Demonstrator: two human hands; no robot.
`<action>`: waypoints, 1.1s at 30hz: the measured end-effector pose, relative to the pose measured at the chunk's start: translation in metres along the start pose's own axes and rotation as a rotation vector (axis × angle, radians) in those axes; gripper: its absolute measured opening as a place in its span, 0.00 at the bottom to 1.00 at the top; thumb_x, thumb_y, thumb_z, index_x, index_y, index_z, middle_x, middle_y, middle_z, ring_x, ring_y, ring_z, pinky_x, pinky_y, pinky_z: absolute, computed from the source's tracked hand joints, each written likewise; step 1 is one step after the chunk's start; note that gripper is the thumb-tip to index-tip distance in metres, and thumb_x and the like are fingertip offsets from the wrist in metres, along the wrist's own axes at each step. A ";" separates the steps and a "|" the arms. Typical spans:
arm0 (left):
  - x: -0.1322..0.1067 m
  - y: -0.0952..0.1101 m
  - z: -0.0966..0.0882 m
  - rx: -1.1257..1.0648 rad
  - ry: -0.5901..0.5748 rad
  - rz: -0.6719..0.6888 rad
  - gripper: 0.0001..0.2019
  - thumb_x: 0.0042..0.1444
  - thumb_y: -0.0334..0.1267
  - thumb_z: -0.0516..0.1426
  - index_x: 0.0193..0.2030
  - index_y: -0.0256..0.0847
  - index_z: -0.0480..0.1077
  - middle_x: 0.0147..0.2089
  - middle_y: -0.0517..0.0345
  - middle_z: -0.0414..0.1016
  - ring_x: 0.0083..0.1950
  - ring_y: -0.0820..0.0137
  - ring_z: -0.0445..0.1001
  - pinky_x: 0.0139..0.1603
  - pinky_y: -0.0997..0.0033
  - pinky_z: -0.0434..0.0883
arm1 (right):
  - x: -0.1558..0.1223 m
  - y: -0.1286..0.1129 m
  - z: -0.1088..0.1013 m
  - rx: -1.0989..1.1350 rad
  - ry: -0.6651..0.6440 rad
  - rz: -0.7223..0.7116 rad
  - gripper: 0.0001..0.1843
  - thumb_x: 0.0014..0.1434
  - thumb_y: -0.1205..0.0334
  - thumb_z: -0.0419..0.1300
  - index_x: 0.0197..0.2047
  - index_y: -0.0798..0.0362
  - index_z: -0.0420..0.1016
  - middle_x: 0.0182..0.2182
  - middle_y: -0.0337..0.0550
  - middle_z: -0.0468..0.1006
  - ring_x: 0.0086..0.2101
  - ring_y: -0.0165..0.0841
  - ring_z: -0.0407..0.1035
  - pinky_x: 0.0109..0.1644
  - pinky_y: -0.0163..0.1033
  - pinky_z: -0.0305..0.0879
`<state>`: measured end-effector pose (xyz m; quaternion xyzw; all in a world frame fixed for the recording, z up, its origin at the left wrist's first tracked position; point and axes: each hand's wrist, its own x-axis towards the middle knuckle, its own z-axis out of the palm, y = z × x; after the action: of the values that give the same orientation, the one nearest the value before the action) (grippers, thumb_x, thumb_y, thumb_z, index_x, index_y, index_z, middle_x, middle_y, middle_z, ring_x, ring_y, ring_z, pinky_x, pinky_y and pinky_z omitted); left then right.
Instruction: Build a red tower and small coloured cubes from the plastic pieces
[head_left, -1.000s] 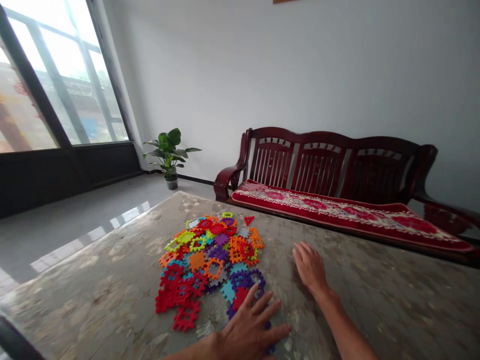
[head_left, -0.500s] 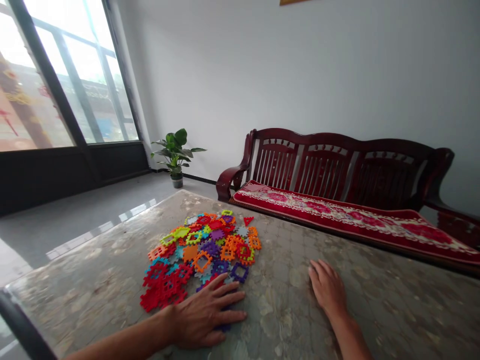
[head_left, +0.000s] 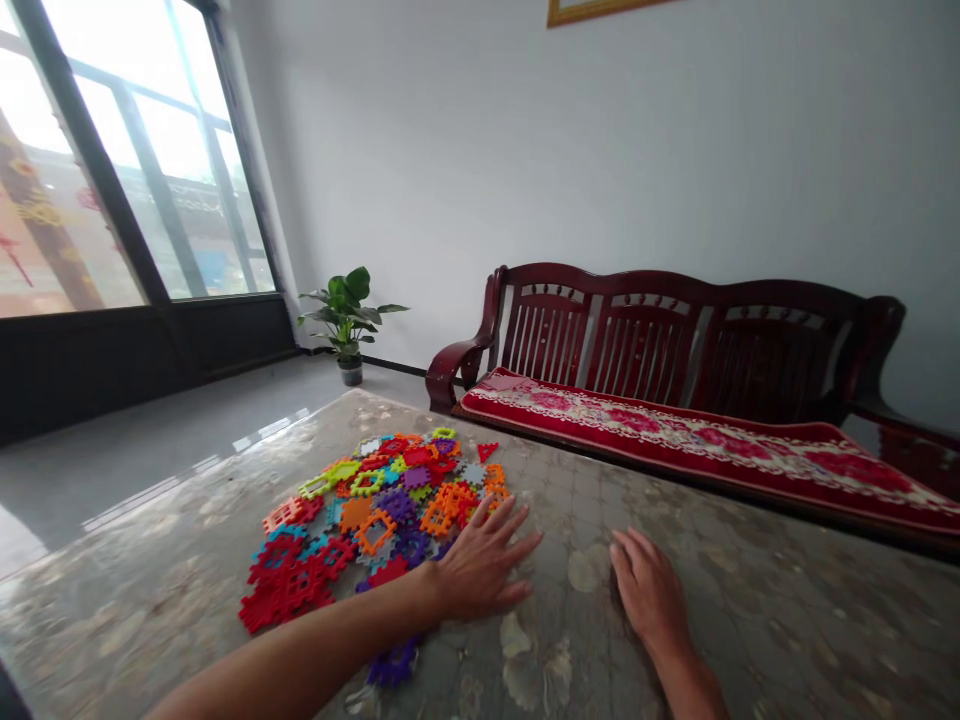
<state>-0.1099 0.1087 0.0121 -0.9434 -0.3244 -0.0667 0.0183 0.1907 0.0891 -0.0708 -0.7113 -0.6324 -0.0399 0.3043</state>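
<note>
On the table point(head_left: 757, 620), at eleven o'clock from the person working, a pile of flat, notch-edged pieces point(head_left: 403, 505) lies spread and overlapping: red, orange, purple, lime green, blue and grey, some solid, some hollow like little frames. Red pieces point(head_left: 289, 585) gather at the pile's seven o'clock. A red triangle point(head_left: 486, 456) sits just apart, at its one o'clock. Nearer the person, a purple piece point(head_left: 394, 665) shows beside the left forearm point(head_left: 322, 645).

At the pile's four o'clock, the left hand point(head_left: 484, 562) is palm down with fingers fanned out, partly over the pieces; I cannot tell whether it presses on any. Well apart, toward one o'clock from the person, the right hand point(head_left: 654, 590) is at the tabletop, fingers together and slightly bent; its palm is hidden from me.

Beyond the table, from twelve to two o'clock, stands a dark red wooden bench point(head_left: 645, 283) with a red floral runner point(head_left: 675, 430) along its seat. At eleven, a leafy potted plant point(head_left: 352, 290) stands on the floor; at ten, a tall window point(head_left: 172, 150) lets in daylight.
</note>
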 end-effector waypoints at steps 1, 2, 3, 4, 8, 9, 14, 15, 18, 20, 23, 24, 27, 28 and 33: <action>0.021 -0.001 0.006 0.013 0.016 -0.055 0.34 0.61 0.58 0.48 0.72 0.49 0.52 0.75 0.46 0.47 0.75 0.49 0.41 0.70 0.37 0.41 | 0.000 0.000 0.000 -0.003 -0.005 0.003 0.31 0.64 0.48 0.39 0.51 0.55 0.78 0.55 0.53 0.73 0.55 0.44 0.66 0.61 0.51 0.60; 0.040 -0.004 0.012 0.024 0.008 -0.105 0.34 0.61 0.60 0.47 0.71 0.47 0.53 0.75 0.45 0.48 0.75 0.48 0.40 0.70 0.36 0.41 | -0.001 -0.001 0.000 -0.007 -0.010 0.006 0.31 0.64 0.48 0.40 0.51 0.55 0.78 0.55 0.53 0.73 0.55 0.44 0.66 0.61 0.51 0.60; 0.055 -0.008 0.017 0.034 -0.001 -0.176 0.35 0.62 0.60 0.45 0.70 0.46 0.55 0.74 0.44 0.49 0.75 0.48 0.41 0.70 0.36 0.40 | -0.001 -0.001 0.000 -0.013 -0.013 0.011 0.30 0.64 0.49 0.40 0.51 0.55 0.78 0.55 0.53 0.73 0.55 0.44 0.66 0.61 0.51 0.60; 0.066 -0.013 0.022 0.041 -0.027 -0.247 0.35 0.62 0.60 0.45 0.70 0.43 0.57 0.74 0.42 0.50 0.74 0.47 0.42 0.70 0.36 0.39 | -0.001 -0.001 0.000 -0.019 -0.016 0.016 0.30 0.64 0.49 0.40 0.51 0.54 0.78 0.55 0.53 0.74 0.55 0.44 0.66 0.61 0.51 0.60; 0.075 -0.035 0.034 0.086 -0.062 -0.464 0.34 0.62 0.59 0.45 0.68 0.40 0.60 0.71 0.39 0.56 0.73 0.46 0.49 0.70 0.35 0.38 | -0.001 -0.002 0.001 -0.035 -0.031 0.020 0.28 0.64 0.51 0.41 0.51 0.54 0.78 0.55 0.52 0.74 0.55 0.44 0.67 0.61 0.50 0.60; 0.071 -0.040 0.036 0.095 -0.052 -0.501 0.34 0.62 0.59 0.45 0.68 0.41 0.60 0.71 0.40 0.56 0.72 0.46 0.50 0.70 0.35 0.37 | -0.001 -0.002 0.001 -0.036 -0.036 0.019 0.28 0.64 0.51 0.41 0.51 0.54 0.78 0.55 0.52 0.74 0.55 0.44 0.67 0.61 0.50 0.60; 0.051 -0.052 0.038 0.100 -0.036 -0.581 0.33 0.62 0.59 0.45 0.67 0.44 0.62 0.71 0.41 0.57 0.71 0.46 0.51 0.69 0.33 0.36 | 0.001 -0.004 0.001 -0.042 -0.061 0.027 0.27 0.63 0.51 0.43 0.50 0.52 0.79 0.55 0.50 0.74 0.55 0.44 0.67 0.62 0.50 0.60; 0.051 -0.053 0.037 0.093 -0.037 -0.584 0.33 0.61 0.60 0.45 0.67 0.43 0.63 0.70 0.41 0.58 0.71 0.45 0.51 0.68 0.32 0.37 | 0.001 -0.004 0.000 -0.037 -0.062 0.029 0.27 0.63 0.51 0.43 0.50 0.51 0.79 0.55 0.50 0.74 0.55 0.43 0.67 0.61 0.50 0.60; 0.066 -0.053 0.031 0.075 -0.018 -0.560 0.33 0.61 0.61 0.45 0.66 0.43 0.64 0.70 0.41 0.60 0.72 0.45 0.50 0.68 0.32 0.38 | 0.001 -0.003 0.001 -0.011 -0.050 0.032 0.27 0.64 0.51 0.43 0.49 0.50 0.79 0.55 0.49 0.74 0.55 0.43 0.67 0.61 0.51 0.60; 0.084 -0.056 0.027 0.074 -0.013 -0.536 0.34 0.61 0.60 0.45 0.67 0.42 0.62 0.71 0.41 0.58 0.73 0.46 0.47 0.69 0.35 0.39 | 0.000 -0.002 0.002 0.003 -0.046 0.031 0.26 0.64 0.50 0.43 0.49 0.50 0.79 0.55 0.49 0.74 0.55 0.43 0.67 0.62 0.51 0.60; 0.111 -0.067 0.023 0.080 -0.083 -0.570 0.36 0.61 0.61 0.44 0.69 0.40 0.59 0.73 0.42 0.54 0.74 0.47 0.44 0.70 0.38 0.38 | 0.000 -0.001 0.002 0.009 -0.047 0.032 0.26 0.63 0.50 0.43 0.49 0.50 0.79 0.55 0.49 0.75 0.55 0.44 0.67 0.62 0.51 0.60; 0.118 -0.072 0.023 0.083 -0.104 -0.591 0.37 0.61 0.61 0.43 0.69 0.39 0.58 0.72 0.41 0.54 0.74 0.47 0.44 0.70 0.37 0.38 | 0.000 -0.001 0.003 0.009 -0.046 0.031 0.26 0.63 0.50 0.43 0.49 0.50 0.79 0.55 0.49 0.75 0.55 0.44 0.67 0.62 0.51 0.60; 0.125 -0.087 0.025 0.098 -0.135 -0.640 0.38 0.60 0.62 0.41 0.68 0.38 0.60 0.71 0.39 0.57 0.73 0.46 0.48 0.69 0.35 0.39 | 0.000 -0.002 0.003 0.012 -0.047 0.021 0.26 0.63 0.50 0.44 0.49 0.50 0.79 0.54 0.49 0.75 0.55 0.44 0.67 0.62 0.51 0.60; 0.124 -0.092 0.025 0.106 -0.137 -0.651 0.37 0.60 0.62 0.41 0.67 0.38 0.61 0.70 0.39 0.59 0.73 0.46 0.49 0.69 0.35 0.39 | 0.000 -0.002 0.003 0.013 -0.049 0.019 0.26 0.63 0.51 0.44 0.48 0.49 0.79 0.54 0.49 0.75 0.55 0.44 0.67 0.62 0.52 0.60; 0.106 -0.106 0.028 0.171 -0.130 -0.706 0.36 0.62 0.59 0.41 0.65 0.35 0.64 0.68 0.35 0.61 0.72 0.46 0.50 0.69 0.35 0.36 | 0.001 -0.002 0.005 0.001 -0.057 0.017 0.24 0.62 0.52 0.45 0.48 0.49 0.80 0.55 0.49 0.75 0.55 0.44 0.67 0.61 0.52 0.61</action>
<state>-0.0889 0.2587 -0.0021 -0.7706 -0.6349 0.0186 0.0522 0.1879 0.0922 -0.0735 -0.7174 -0.6346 -0.0164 0.2870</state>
